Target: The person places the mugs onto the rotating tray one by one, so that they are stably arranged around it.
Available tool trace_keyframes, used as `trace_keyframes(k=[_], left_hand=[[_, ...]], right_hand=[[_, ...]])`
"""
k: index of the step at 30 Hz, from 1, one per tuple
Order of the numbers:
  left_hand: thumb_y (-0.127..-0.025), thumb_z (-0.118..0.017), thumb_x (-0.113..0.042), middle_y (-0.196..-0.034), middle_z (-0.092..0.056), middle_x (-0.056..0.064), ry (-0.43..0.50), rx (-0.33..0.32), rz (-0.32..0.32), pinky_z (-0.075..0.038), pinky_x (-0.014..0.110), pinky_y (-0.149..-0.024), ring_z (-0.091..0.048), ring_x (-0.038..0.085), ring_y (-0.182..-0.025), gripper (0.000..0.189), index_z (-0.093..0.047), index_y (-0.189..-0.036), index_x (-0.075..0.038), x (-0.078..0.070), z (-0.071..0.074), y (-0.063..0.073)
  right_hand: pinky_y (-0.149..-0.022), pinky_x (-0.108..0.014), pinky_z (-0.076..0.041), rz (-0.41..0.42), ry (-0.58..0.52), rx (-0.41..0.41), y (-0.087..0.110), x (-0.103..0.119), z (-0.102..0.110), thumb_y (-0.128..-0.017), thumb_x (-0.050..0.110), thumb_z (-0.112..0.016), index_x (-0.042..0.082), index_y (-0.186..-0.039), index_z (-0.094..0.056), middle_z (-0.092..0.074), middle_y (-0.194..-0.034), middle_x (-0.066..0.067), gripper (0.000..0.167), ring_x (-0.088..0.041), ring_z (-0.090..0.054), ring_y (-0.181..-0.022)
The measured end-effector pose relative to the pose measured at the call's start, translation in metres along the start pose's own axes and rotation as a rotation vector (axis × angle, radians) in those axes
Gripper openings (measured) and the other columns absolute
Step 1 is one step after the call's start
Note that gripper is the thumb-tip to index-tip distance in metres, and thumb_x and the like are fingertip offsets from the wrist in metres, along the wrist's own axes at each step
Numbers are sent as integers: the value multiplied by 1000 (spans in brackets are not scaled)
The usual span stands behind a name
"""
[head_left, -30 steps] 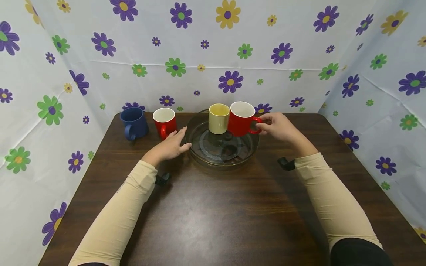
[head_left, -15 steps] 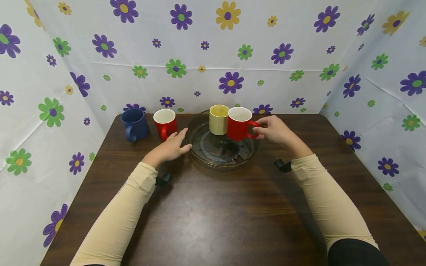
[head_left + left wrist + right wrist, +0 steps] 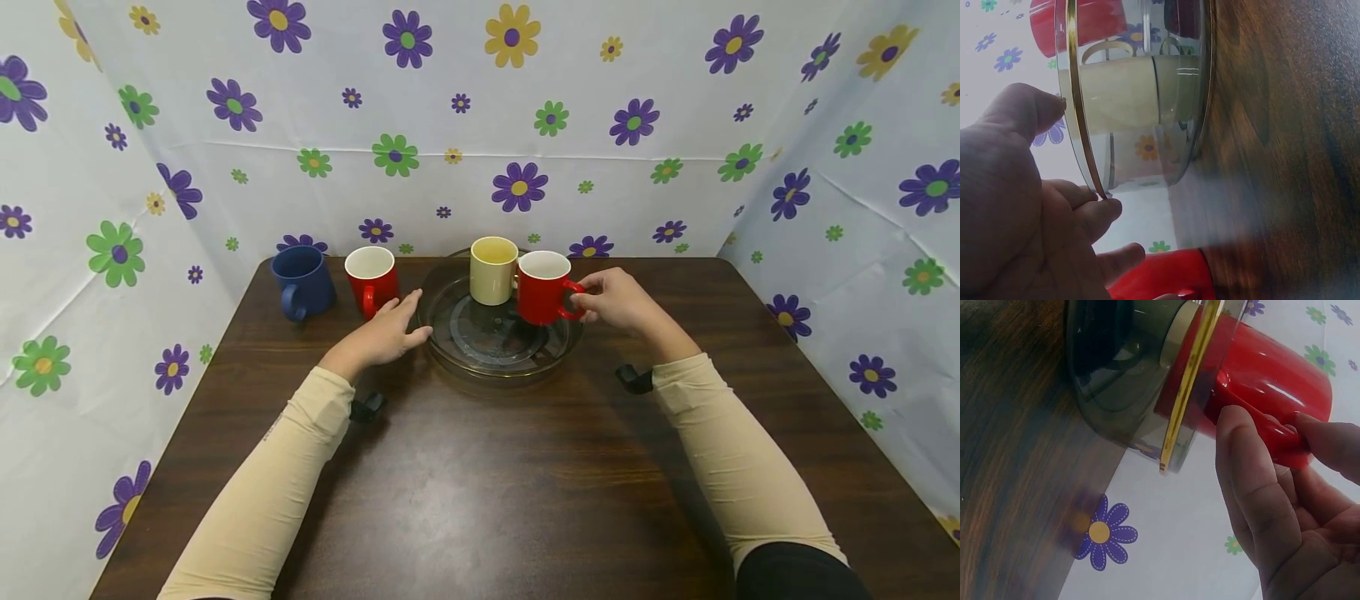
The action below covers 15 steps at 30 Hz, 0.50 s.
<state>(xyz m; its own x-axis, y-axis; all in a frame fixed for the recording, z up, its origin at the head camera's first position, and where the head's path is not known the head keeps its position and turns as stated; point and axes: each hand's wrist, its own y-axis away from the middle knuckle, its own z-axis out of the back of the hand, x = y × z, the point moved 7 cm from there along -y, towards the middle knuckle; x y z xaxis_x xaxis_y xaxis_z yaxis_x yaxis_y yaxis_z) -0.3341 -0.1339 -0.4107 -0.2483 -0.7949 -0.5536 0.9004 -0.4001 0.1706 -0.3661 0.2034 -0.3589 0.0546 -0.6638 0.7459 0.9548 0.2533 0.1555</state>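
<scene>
My right hand (image 3: 618, 300) pinches the handle of a red mug (image 3: 538, 292) with a white inside. In the right wrist view the mug's lower end shows through the glass below the gold rim of a round clear dish (image 3: 498, 362). A pale yellow mug (image 3: 491, 279) stands upright in that dish, just left of the red one. My left hand (image 3: 375, 335) is spread at the dish's left side. In the left wrist view its thumb and some fingertips (image 3: 1107, 212) lie right at the gold rim.
A second red mug (image 3: 375, 279) stands beyond my left hand, handle towards me. Left of it is a blue mug (image 3: 303, 279). The brown wooden table (image 3: 465, 492) ends at a flowered white curtain (image 3: 450, 192) behind and on both sides.
My right hand has lowered the held red mug towards the dish and brought it slightly nearer to me. The left hand has stayed at the dish's edge.
</scene>
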Motion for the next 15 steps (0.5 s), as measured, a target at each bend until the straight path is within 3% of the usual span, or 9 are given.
trace_keyframes(k=[3, 8, 15], left_hand=[[-105, -53, -34, -169, -9, 18, -1, -2, 0, -12, 64, -120, -4, 46, -153, 80, -7, -162, -2, -1, 0, 0], [-105, -53, -34, -169, -9, 19, -2, -3, 2, -12, 65, -120, -5, 46, -153, 80, -7, -162, -2, -1, -1, 1], [-105, -53, -35, -169, -9, 19, -6, -1, 5, -13, 65, -119, -5, 46, -153, 81, -7, -162, -2, -1, 0, 2]], right_hand=[[-84, -45, -59, -10, -1, -2, -1, -2, -2, -101, 12, -64, -8, -119, -67, -68, -110, -28, 27, -28, -72, -82], [-75, -35, -62, -14, 15, -8, -2, -3, -4, -101, 13, -64, -9, -117, -67, -69, -109, -28, 27, -24, -72, -77], [-67, -27, -61, -19, 34, -11, -1, -2, -5, -101, 14, -65, -9, -118, -66, -70, -105, -27, 29, -32, -72, -79]])
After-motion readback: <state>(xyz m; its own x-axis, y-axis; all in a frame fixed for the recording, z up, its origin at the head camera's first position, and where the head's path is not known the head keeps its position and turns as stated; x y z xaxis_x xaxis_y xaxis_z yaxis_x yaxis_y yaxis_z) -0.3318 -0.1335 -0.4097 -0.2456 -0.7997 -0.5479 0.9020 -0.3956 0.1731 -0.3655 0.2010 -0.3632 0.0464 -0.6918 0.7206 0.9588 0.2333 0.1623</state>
